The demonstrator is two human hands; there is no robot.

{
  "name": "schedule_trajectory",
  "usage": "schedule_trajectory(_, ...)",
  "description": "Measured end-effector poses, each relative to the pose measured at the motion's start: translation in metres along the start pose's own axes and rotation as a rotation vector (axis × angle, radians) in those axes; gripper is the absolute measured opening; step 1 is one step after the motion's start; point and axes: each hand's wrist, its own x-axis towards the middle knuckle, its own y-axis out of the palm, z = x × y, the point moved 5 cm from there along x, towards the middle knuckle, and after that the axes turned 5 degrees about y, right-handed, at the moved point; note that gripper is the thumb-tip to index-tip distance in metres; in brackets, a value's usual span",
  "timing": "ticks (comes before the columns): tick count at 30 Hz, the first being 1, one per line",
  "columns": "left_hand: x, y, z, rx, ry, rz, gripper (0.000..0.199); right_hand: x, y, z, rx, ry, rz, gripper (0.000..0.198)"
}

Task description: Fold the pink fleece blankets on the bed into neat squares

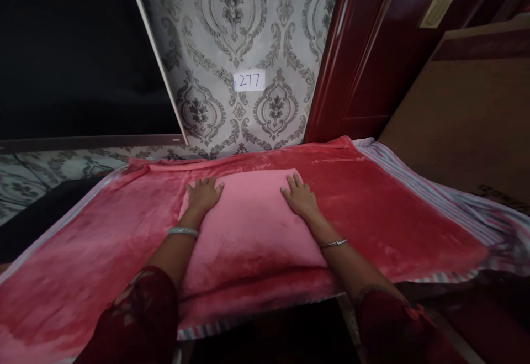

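A pink plush pillow or folded plush cloth [252,215] lies in the middle of a red and pink fleece blanket [372,215]; I cannot tell which of the two it is. My left hand [203,194] rests flat on its far left corner, fingers spread. On the far right corner lies my right hand [301,195], also flat with the fingers apart. Neither hand grasps anything. Both wrists wear bracelets, and dark red sleeves cover the forearms nearer to me.
Under the blanket a striped sheet [434,198] shows along the edges. A large black screen [83,54] stands at the back left. A big cardboard box [476,115] is at the right, beside a dark red door [368,49]. Patterned wallpaper bears a paper label [249,80] reading 277.
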Motion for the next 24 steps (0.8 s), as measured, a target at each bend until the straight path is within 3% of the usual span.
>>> schedule_trajectory(3, -0.005, 0.003, -0.001, -0.018, -0.028, -0.049, 0.06, -0.001, 0.0, 0.0, -0.01, 0.002, -0.003, 0.067)
schedule_trajectory(9, -0.006, 0.004, -0.001, -0.068, -0.031, -0.028, 0.06, -0.001, 0.0, 0.0, -0.05, 0.012, -0.014, 0.066)
schedule_trajectory(14, -0.008, 0.002, 0.001, -0.08, -0.025, -0.038, 0.059, -0.006, -0.017, 0.018, -0.127, -0.047, -0.029, 0.061)
schedule_trajectory(18, -0.009, 0.003, 0.0, -0.085, -0.02, -0.046, 0.059, -0.023, -0.024, 0.064, -0.132, -0.261, 0.038, 0.06)
schedule_trajectory(24, -0.01, 0.003, 0.001, -0.08, -0.019, -0.064, 0.057, -0.049, 0.004, 0.142, -0.065, -0.673, 0.13, 0.061)
